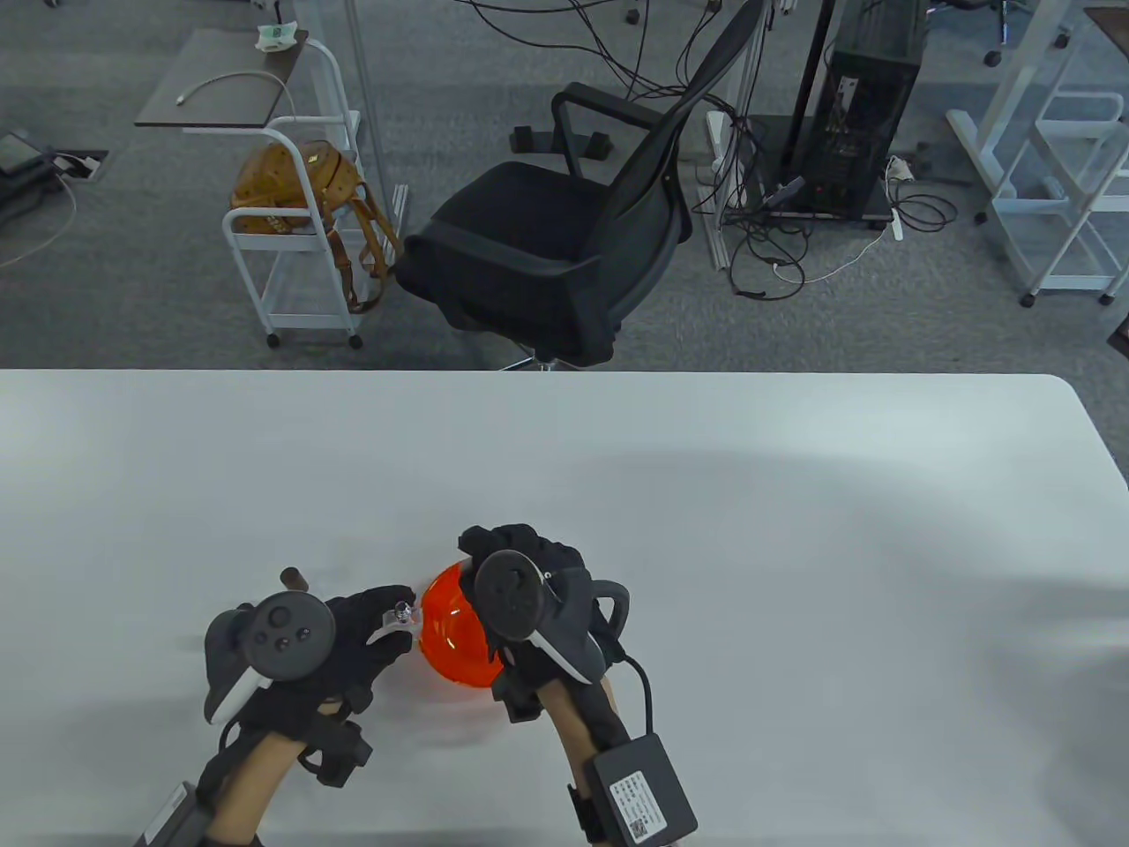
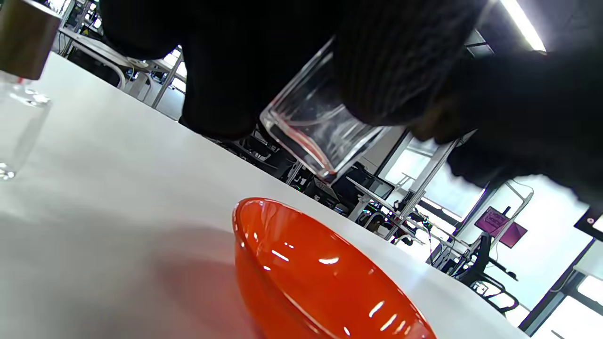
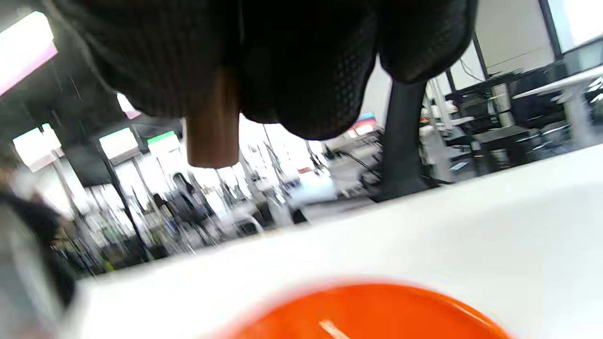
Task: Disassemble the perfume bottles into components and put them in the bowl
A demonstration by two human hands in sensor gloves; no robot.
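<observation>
Your left hand (image 1: 353, 635) pinches the clear glass perfume bottle (image 2: 313, 127), tilted, just beside the rim of the orange bowl (image 1: 450, 635) on the white table (image 1: 706, 494). Your right hand (image 1: 538, 573) hangs over the bowl, its fingers curled round a brown wooden cap (image 3: 212, 127). A second bottle with a brown cap (image 1: 293, 580) stands just beyond your left hand.

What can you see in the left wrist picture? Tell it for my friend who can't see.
The gloved left hand holds a clear glass perfume bottle tilted above a shiny orange bowl on a white table. At the left edge stands another clear bottle with a brown cap.
</observation>
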